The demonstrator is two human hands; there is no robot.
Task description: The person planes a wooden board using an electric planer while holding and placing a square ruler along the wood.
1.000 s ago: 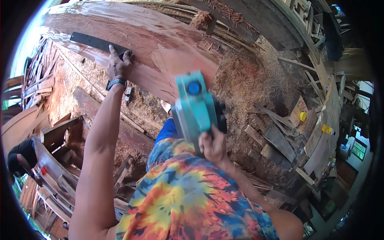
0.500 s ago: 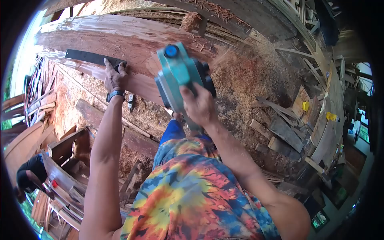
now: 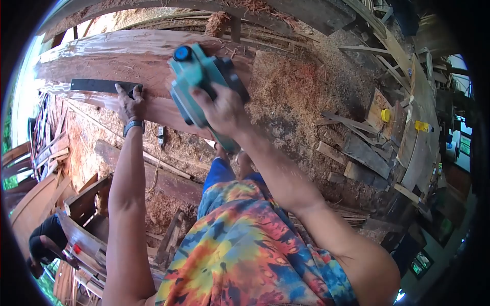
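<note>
A teal power planer (image 3: 196, 76) with a blue knob rests on or just over a wide reddish plank (image 3: 148, 51); whether it touches the wood I cannot tell. My right hand (image 3: 223, 108) is wrapped round its rear handle. On the plank's near side lies a long flat black bar (image 3: 97, 85). The fingers of my left hand (image 3: 131, 106) are spread, with the tips on the bar's right end, pressing it against the wood. A dark watch is on my left wrist.
Sawdust and shavings (image 3: 286, 97) cover the ground. A power socket (image 3: 161, 136) lies below the plank. Offcuts (image 3: 365, 153), a yellow tape roll (image 3: 385, 115) and a yellow bottle (image 3: 422, 126) are at the right. A co-worker (image 3: 48, 239) bends over wood at the lower left.
My right hand has moved the planer left and further up along the plank, nearer to the black bar. My left hand stays at the bar's right end. The view has shifted a little.
</note>
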